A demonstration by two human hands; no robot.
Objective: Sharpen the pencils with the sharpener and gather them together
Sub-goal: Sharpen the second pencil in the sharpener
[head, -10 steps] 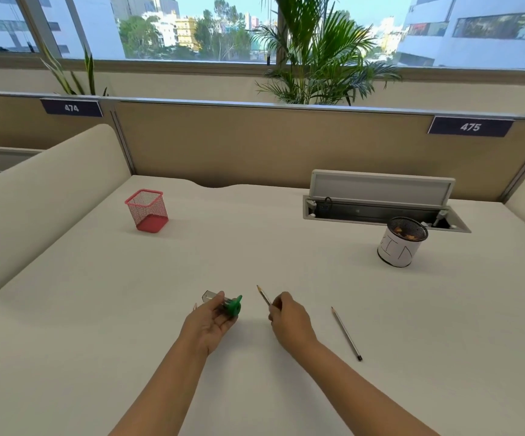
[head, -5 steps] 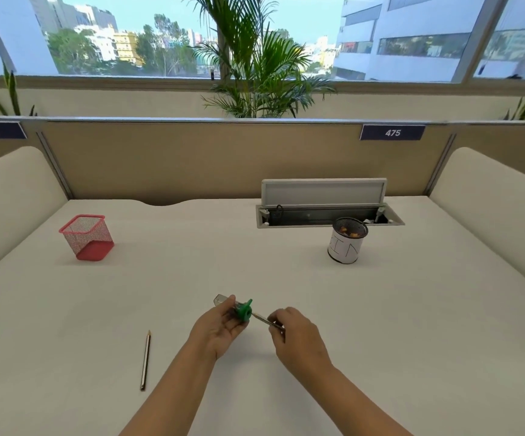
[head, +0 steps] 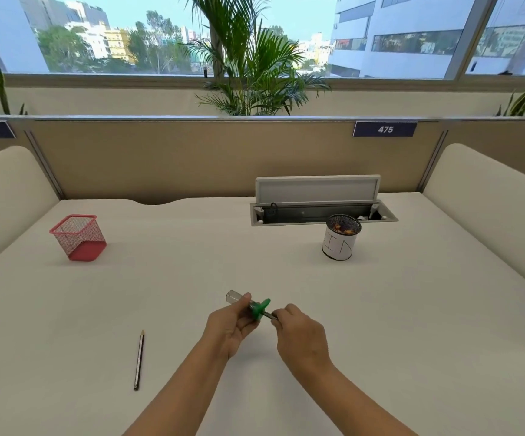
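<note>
Left hand grips sharpener; right hand pinches pencil seated in it, above surface near front edge. Pencil light, stiff, tip fragile: hold shaft close to sharpener.

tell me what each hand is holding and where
Left hand grips the green sharpener by its clear body; right hand pinches the pencil near the sharpener.

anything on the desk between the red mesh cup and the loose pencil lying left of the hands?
Nothing. In the head view, the desk is bare between the red mesh cup and the loose pencil.
</note>
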